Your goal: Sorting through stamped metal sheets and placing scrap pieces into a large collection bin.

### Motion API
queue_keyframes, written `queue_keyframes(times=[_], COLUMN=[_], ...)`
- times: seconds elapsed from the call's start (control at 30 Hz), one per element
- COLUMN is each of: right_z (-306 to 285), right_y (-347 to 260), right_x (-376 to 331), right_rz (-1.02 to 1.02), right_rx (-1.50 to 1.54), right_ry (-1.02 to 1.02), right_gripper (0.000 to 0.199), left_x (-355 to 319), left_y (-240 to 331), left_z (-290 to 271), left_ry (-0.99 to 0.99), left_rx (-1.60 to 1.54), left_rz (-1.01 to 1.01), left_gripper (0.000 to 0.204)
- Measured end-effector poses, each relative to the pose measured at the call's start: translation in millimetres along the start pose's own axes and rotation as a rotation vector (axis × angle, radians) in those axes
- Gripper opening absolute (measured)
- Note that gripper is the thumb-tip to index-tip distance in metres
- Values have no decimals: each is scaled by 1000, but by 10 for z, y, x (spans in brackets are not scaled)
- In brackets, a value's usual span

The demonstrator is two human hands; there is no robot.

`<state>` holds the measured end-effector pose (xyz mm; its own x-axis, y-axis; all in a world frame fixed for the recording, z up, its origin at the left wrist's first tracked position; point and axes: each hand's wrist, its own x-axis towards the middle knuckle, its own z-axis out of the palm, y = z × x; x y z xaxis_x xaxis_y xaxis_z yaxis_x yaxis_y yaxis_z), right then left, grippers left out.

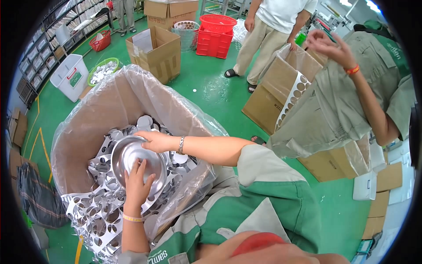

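Gripping a shiny metal bowl (pixel 137 163) with both hands, left hand (pixel 137 182) on its near rim, right hand (pixel 154 141) on the far rim, inside a plastic-lined cardboard box (pixel 88 119). Punched metal scrap sheets (pixel 99 215) crowding beneath; co-worker (pixel 351 97) bending close alongside, red crates (pixel 215 37) beyond.

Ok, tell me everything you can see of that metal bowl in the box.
The metal bowl is round, shallow and shiny, apparently stainless steel, with a smooth rim and an empty, reflective inside. It is tilted, its opening facing up toward the camera, over a heap of punched metal sheets in the plastic-lined cardboard box. The left hand presses on its lower inner edge; the right hand grips its upper rim.
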<state>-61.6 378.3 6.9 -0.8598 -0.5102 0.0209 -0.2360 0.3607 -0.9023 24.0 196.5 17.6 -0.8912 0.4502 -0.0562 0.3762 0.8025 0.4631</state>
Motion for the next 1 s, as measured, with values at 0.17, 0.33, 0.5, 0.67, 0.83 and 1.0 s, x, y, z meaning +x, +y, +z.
queue_keyframes(times=[0.17, 0.33, 0.5, 0.67, 0.83, 1.0], right_z=[-133, -473, -720, -462, -538, -619], right_y=[-100, 11, -177, -159, -234, -125], right_x=[30, 112, -122, -70, -18, 12], right_rz=[-30, 105, -38, -231, 72, 76], right_rx=[-151, 1044, 1144, -200, 919, 1113], right_ry=[367, 542, 20, 623, 305, 260], right_gripper=[40, 26, 20, 19, 22, 23], left_x=[25, -92, -201, -170, -166, -142], left_y=[29, 373, 435, 448, 433, 459], left_z=[-24, 104, 237, 249, 246, 226], left_ry=[234, -285, -473, -446, -538, -531], left_rx=[-210, -959, -526, -373, -396, -349], left_rz=[95, -161, 164, 126, 97, 105], left_gripper=[24, 18, 33, 40, 43, 49])
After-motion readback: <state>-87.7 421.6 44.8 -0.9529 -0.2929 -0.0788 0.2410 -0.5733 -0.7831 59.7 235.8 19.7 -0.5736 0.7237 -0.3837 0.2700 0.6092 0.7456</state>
